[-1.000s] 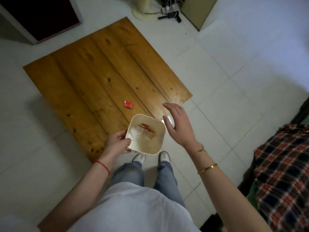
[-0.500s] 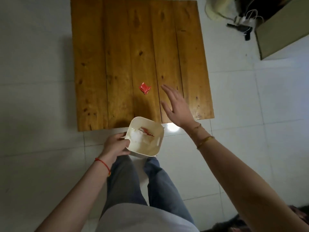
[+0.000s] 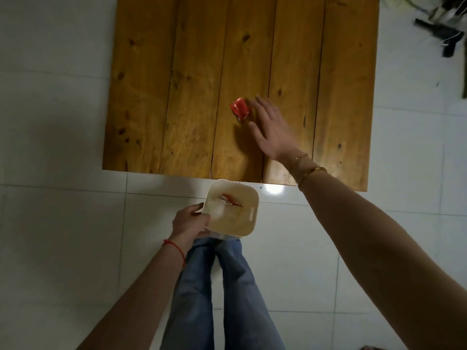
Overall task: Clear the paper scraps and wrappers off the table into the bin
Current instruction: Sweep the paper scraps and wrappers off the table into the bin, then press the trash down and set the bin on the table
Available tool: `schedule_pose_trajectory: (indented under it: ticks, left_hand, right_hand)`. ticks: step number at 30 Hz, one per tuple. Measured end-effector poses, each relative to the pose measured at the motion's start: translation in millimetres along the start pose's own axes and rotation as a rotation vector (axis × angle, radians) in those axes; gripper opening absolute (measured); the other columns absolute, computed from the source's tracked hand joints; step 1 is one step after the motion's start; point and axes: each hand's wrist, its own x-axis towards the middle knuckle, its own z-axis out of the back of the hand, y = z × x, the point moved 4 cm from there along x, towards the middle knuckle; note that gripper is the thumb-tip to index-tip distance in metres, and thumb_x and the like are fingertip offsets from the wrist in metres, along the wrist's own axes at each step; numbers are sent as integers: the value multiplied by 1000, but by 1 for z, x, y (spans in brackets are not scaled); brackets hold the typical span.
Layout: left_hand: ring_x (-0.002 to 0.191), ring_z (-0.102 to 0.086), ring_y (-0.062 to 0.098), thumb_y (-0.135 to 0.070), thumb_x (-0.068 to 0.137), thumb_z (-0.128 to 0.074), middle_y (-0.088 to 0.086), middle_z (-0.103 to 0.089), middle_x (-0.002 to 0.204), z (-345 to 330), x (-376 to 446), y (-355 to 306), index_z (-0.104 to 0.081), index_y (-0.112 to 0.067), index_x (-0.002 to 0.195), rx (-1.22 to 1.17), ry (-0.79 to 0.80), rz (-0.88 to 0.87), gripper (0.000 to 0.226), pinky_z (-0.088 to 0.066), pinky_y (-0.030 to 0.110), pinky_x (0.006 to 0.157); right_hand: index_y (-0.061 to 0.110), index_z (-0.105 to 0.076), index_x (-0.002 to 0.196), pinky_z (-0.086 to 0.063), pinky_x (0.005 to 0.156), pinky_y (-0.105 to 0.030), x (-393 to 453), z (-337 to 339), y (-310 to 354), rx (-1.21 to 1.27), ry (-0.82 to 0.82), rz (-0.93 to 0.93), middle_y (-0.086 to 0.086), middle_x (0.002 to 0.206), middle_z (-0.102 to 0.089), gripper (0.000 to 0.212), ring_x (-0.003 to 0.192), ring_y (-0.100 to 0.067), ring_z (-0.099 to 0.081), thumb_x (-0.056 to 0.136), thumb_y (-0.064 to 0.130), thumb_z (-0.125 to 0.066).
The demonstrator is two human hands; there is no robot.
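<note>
A small crumpled red wrapper [image 3: 239, 108] lies on the low wooden table [image 3: 192, 84], near its middle. My right hand [image 3: 271, 127] hovers flat just right of the wrapper, fingers spread, fingertips almost at it and holding nothing. My left hand [image 3: 190, 222] grips the left rim of a cream square bin [image 3: 246, 223], held over the floor in front of the table's near edge. White paper and a red scrap lie inside the bin.
White tiled floor [image 3: 55, 223] surrounds the table. My legs in blue jeans [image 3: 214, 286] stand below the bin. Dark cables and a plug [image 3: 444, 34] lie on the floor at the top right.
My right hand has reached forward from beside the bin to the red wrapper. The view has swung to face the table squarely. The bin stays in my left hand.
</note>
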Motion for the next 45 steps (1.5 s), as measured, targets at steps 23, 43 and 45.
schedule_pose_trajectory:
  ticks: [23, 43, 45]
  left_hand:
    - [105, -64, 31, 7, 76, -54, 15, -66, 117, -23, 31, 9, -69, -14, 117, -187, 37, 34, 48, -61, 41, 77]
    - [97, -68, 31, 11, 68, -63, 9, -71, 93, -16, 14, 26, -70, -24, 72, -217, 66, 23, 36, -58, 27, 54]
    - [98, -68, 31, 12, 70, -61, 9, -72, 95, -11, 6, 29, -69, -26, 72, -212, 66, 2, 39, -57, 27, 53]
  right_hand:
    - [16, -28, 154, 1, 124, -36, -5, -50, -5, -2, 147, 258, -4, 163, -24, 58, 153, -22, -12, 102, 40, -41]
    - [9, -40, 148, -8, 125, -25, -176, -104, 33, 149, 98, 184, -7, 158, -36, 49, 151, -15, -19, 103, 25, -47]
    - [10, -40, 149, -15, 125, -29, -178, -92, 34, 163, -9, 94, -6, 157, -36, 50, 150, -19, -24, 102, 24, -48]
